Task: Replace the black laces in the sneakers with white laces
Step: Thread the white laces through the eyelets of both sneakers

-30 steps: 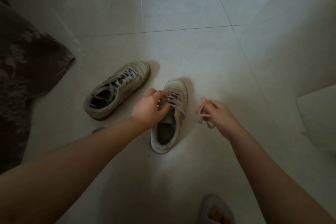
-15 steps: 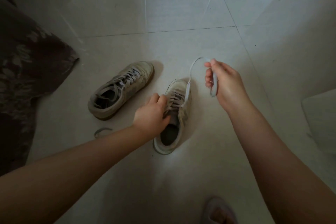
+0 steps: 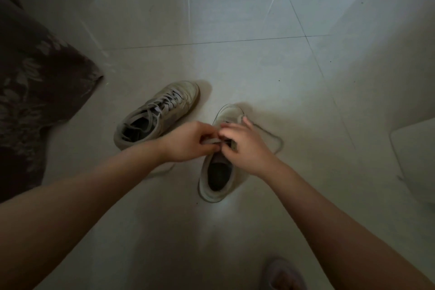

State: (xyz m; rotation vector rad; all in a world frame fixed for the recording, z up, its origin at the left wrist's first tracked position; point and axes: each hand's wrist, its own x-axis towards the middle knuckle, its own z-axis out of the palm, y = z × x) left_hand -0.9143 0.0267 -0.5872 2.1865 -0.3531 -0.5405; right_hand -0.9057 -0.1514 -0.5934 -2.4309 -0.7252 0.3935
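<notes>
At the centre of the frame my left hand (image 3: 188,141) and right hand (image 3: 242,146) meet over the worn pale low-top sneaker (image 3: 219,172), each pinching the flat pale lace (image 3: 209,141) at its eyelets. Its loose end loops right. The laced second sneaker (image 3: 157,115) lies just left on the grey tiled floor (image 3: 235,66).

dim, murky scene; pale glare streaks on the floor tiles (image 3: 235,7) (edges bend, wide-angle).
</notes>
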